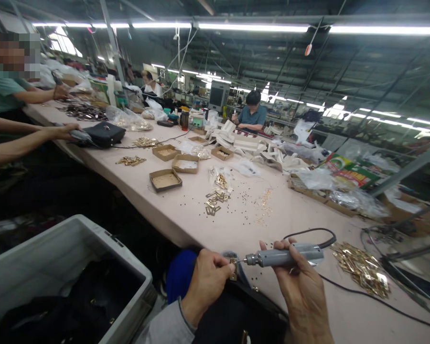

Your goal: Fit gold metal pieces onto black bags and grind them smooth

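Observation:
In my right hand (297, 279) lies a grey electric screwdriver (290, 256), its fingers wrapped round the body. The bit points left and reaches a small gold metal plate (233, 268). My left hand (209, 279) pinches that plate between thumb and fingertips. Beneath both hands a black bag (241, 308) rests at the table's edge, with another gold fitting (245, 336) low on it. Whether the bit sits in a screw is too small to tell. A dark cord (313, 231) loops from the screwdriver's back end.
Gold plates (361, 270) lie heaped at the right, gold frames (213, 203) and tiny screws (247, 197) ahead. Cardboard trays (166, 180) stand farther off. At lower left is a grey crate (129, 260) holding black items. A co-worker's hand (69, 131) touches another black bag (103, 134).

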